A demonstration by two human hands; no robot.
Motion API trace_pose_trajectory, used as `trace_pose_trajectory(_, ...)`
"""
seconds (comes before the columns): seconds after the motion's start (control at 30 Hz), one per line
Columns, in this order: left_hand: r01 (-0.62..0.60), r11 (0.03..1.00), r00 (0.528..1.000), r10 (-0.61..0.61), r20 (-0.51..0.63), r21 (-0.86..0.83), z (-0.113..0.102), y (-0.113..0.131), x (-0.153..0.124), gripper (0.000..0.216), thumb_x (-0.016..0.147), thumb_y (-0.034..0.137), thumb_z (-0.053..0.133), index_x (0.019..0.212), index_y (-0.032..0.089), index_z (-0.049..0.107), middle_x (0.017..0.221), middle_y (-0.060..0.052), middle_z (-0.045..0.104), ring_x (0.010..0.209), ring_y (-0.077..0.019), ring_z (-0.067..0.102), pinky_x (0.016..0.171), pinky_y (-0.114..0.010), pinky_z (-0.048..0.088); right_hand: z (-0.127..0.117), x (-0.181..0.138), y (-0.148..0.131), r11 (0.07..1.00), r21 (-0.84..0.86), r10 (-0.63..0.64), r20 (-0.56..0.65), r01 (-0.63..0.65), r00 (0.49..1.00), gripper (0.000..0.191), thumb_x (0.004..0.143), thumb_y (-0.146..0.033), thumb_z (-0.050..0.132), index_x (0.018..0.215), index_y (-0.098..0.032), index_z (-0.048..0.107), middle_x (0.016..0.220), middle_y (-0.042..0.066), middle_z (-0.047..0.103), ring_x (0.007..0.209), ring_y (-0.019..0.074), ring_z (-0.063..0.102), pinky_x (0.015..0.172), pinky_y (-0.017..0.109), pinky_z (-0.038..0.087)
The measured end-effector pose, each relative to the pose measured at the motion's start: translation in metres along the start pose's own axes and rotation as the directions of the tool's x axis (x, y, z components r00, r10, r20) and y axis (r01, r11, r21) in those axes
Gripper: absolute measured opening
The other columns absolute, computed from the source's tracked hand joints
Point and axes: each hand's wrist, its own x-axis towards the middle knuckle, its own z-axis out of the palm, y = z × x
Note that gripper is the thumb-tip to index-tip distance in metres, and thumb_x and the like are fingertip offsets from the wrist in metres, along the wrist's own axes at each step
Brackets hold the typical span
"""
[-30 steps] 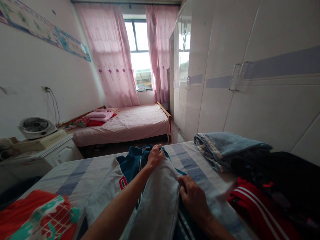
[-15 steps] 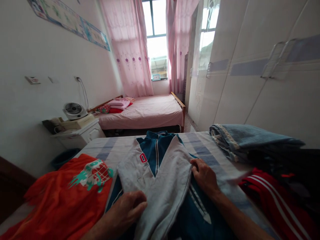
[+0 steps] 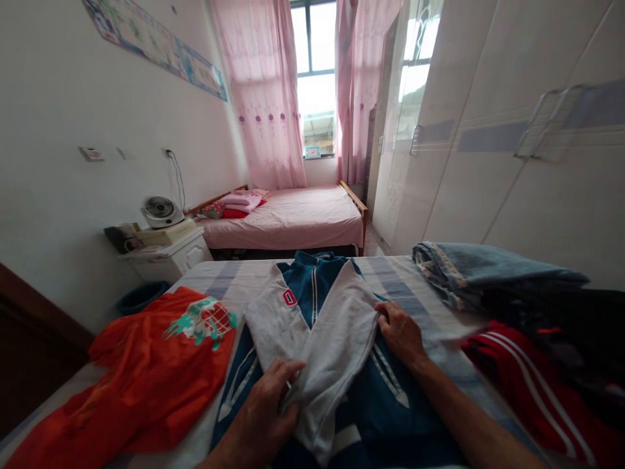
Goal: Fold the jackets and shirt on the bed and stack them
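A teal and light-grey zip jacket (image 3: 342, 312) lies front up on the bed before me, collar away from me. Both grey sleeves are folded in across its front and overlap near the middle. My right hand (image 3: 401, 331) pinches the grey cloth at the jacket's right edge. Over the lower left of the sleeves is my left hand (image 3: 268, 407), thumb and fingers spread apart and touching the grey cloth. An orange T-shirt (image 3: 161, 365) with a green and white print lies to the left of the jacket.
Folded jeans (image 3: 498, 267), dark clothes (image 3: 576, 326) and red trousers with white stripes (image 3: 527, 384) lie on the right. Beyond the striped bedsheet (image 3: 390, 280) stands a pink bed (image 3: 303, 215). A small fan (image 3: 162, 210) stands on the left cabinet; wardrobes (image 3: 488, 182) line the right.
My left hand has moved slightly forward and right, and its thumb and fingers have spread. The right hand keeps its place on the jacket's edge. The view has turned a little left.
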Motion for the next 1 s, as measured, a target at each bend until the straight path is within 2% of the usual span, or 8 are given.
trace_pose_trajectory(0.1, -0.031, 0.999, 0.991, 0.028, -0.134, -0.024, -0.013, 0.009, 0.002, 0.038, 0.075, 0.024, 0.051, 0.111, 0.026, 0.061, 0.112, -0.005, 0.059, 0.081, -0.0165, 0.059, 0.07, -0.025, 0.052, 0.0, 0.0, 0.0, 1.0, -0.006, -0.007, -0.001, 0.007, 1.0, 0.024, 0.084, -0.018, 0.04, 0.096, -0.021, 0.061, 0.099, 0.004, 0.064, 0.09, 0.0178, 0.061, 0.075, 0.027, 0.041)
trace_pose_trajectory(0.17, -0.013, 1.0, 0.984, 0.013, -0.175, 0.004, -0.02, 0.008, 0.001, 0.04, 0.075, 0.032, 0.056, 0.114, 0.027, 0.06, 0.122, -0.005, 0.056, 0.089, -0.0193, 0.06, 0.075, -0.027, 0.052, 0.0, 0.0, 0.0, 1.0, -0.004, -0.015, -0.002, 0.015, 1.0, 0.023, 0.084, -0.018, 0.04, 0.095, -0.021, 0.061, 0.099, 0.004, 0.064, 0.09, 0.0176, 0.061, 0.075, 0.026, 0.041)
trace_pose_trajectory(0.27, 0.082, 0.996, 0.995, -0.08, -0.066, 0.028, -0.02, -0.002, -0.003, 0.054, 0.072, 0.042, 0.062, 0.124, 0.026, 0.055, 0.125, -0.005, 0.057, 0.109, -0.0257, 0.056, 0.093, -0.032, 0.047, 0.0, -0.001, 0.0, 1.0, -0.003, -0.019, -0.005, 0.019, 1.0, 0.023, 0.084, -0.018, 0.04, 0.094, -0.021, 0.06, 0.099, 0.004, 0.064, 0.089, 0.0175, 0.061, 0.075, 0.026, 0.041)
trace_pose_trajectory(0.37, 0.194, 0.98, 0.981, -0.194, 0.008, 0.035, -0.016, -0.015, -0.008, 0.057, 0.076, 0.047, 0.056, 0.127, 0.023, 0.053, 0.129, -0.005, 0.056, 0.121, -0.0273, 0.049, 0.104, -0.035, 0.037, 0.0, -0.001, -0.001, 1.0, 0.008, -0.02, -0.006, 0.02, 1.0, 0.022, 0.084, -0.019, 0.04, 0.093, -0.021, 0.06, 0.097, 0.004, 0.065, 0.088, 0.0174, 0.061, 0.074, 0.026, 0.04)
trace_pose_trajectory(0.6, 0.247, 0.969, 0.966, -0.247, 0.079, 0.006, -0.022, -0.019, -0.008, 0.061, 0.071, 0.041, 0.058, 0.129, 0.025, 0.051, 0.134, -0.003, 0.052, 0.125, -0.0255, 0.044, 0.107, -0.036, 0.033, -0.001, 0.011, 0.017, 0.992, 0.076, 0.111, -0.15, -0.1, 0.982, 0.024, 0.084, -0.021, 0.035, 0.088, -0.019, 0.059, 0.091, 0.008, 0.065, 0.084, 0.0199, 0.059, 0.075, 0.03, 0.041)
trace_pose_trajectory(0.8, 0.211, 0.976, 0.978, -0.211, 0.005, -0.061, -0.02, -0.021, -0.004, 0.047, 0.078, 0.049, 0.051, 0.119, 0.027, 0.06, 0.122, -0.002, 0.062, 0.114, -0.0249, 0.055, 0.098, -0.033, 0.044, -0.005, 0.019, 0.024, 0.992, 0.072, 0.114, -0.161, -0.103, 0.98, 0.022, 0.083, -0.024, 0.038, 0.094, -0.019, 0.057, 0.094, 0.006, 0.063, 0.086, 0.0184, 0.059, 0.077, 0.028, 0.042)
trace_pose_trajectory(0.9, 0.215, 0.976, 0.977, -0.215, 0.0, -0.044, -0.017, -0.033, -0.005, 0.049, 0.08, 0.051, 0.05, 0.121, 0.026, 0.059, 0.122, -0.003, 0.062, 0.113, -0.0248, 0.056, 0.096, -0.032, 0.045, -0.013, 0.029, 0.014, 0.993, -0.026, 0.111, -0.109, -0.115, 0.988, 0.03, 0.086, -0.037, 0.041, 0.099, -0.016, 0.059, 0.101, 0.011, 0.062, 0.093, 0.0224, 0.058, 0.079, 0.032, 0.041)
trace_pose_trajectory(1.0, 0.263, 0.965, 0.965, -0.262, 0.011, -0.002, -0.016, -0.05, -0.008, 0.057, 0.079, 0.054, 0.051, 0.127, 0.023, 0.054, 0.118, -0.006, 0.063, 0.109, -0.026, 0.057, 0.097, -0.036, 0.044, -0.019, 0.039, 0.005, 0.974, -0.187, 0.134, 0.023, -0.127, 0.991, 0.037, 0.084, -0.046, 0.045, 0.09, -0.014, 0.063, 0.096, 0.015, 0.064, 0.094, 0.028, 0.058, 0.078, 0.036, 0.04)
